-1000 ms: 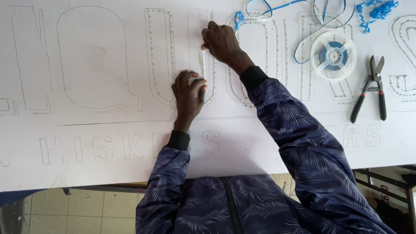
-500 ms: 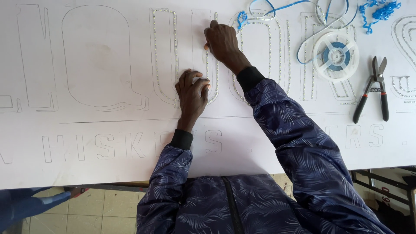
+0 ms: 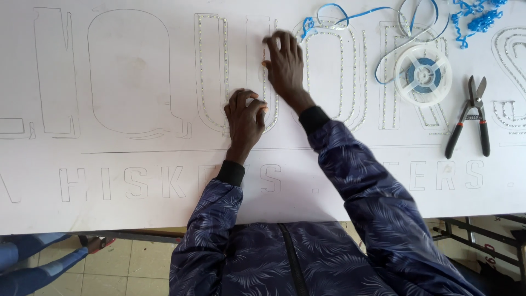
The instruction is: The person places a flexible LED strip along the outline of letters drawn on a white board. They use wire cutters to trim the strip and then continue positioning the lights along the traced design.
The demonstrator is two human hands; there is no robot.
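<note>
Blue sleeves with a leaf pattern reach out from the bottom of the view over a big white board (image 3: 137, 186) with large letter shapes drawn on it.

The left hand (image 3: 245, 118) rests at the bottom curve of one big letter. Its fingers are curled down and press flat on the light strip (image 3: 211, 66) that runs along the letter's outline. It pinches nothing that can be seen.

The right hand (image 3: 283, 60) is a little farther up, on the right side of the same letter. Its fingers are spread and the tips touch the strip there.

To do this well, the lower hand should hold the strip firm so it does not slip, while the upper hand rubs slowly along the line, keeping the strip inside the drawn edges.

Farther right lie red-handled cutters (image 3: 471, 118). Beyond them sit a round white reel (image 3: 423, 74) and loose blue backing tape (image 3: 350, 12) near the far edge.
</note>
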